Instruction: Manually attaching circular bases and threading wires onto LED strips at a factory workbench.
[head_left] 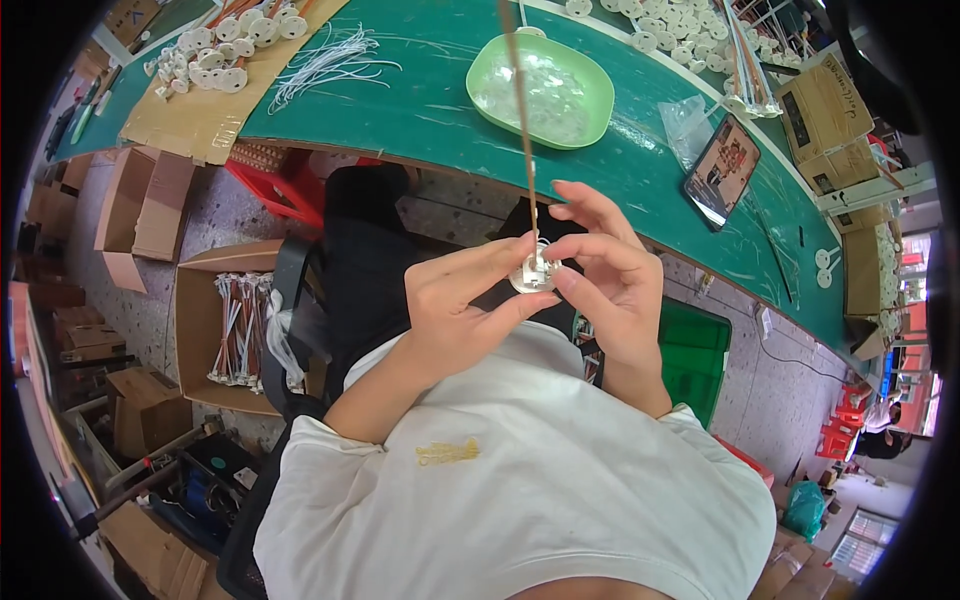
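Just above my lap, both hands are on a small round white fitting (531, 279) with a long thin brown stem or wire (527, 150) rising from it. My left hand (455, 300) pinches the fitting from the left between thumb and fingers. From the right, the thumb and index finger of my right hand (612, 275) close on its edge, with the other fingers raised and bent. Fingertips hide part of the fitting. Beyond my hands, a light green bowl (603, 108) on the green table (420, 125) holds many small clear pieces.
White strands (330, 65) lie beside fittings on a cardboard sheet (205, 125). Further right are a phone (722, 170), a clear plastic bag (686, 128) and more white fittings (690, 35). An open carton (195, 300) of wired pieces stands left, a green crate (690, 360) right.
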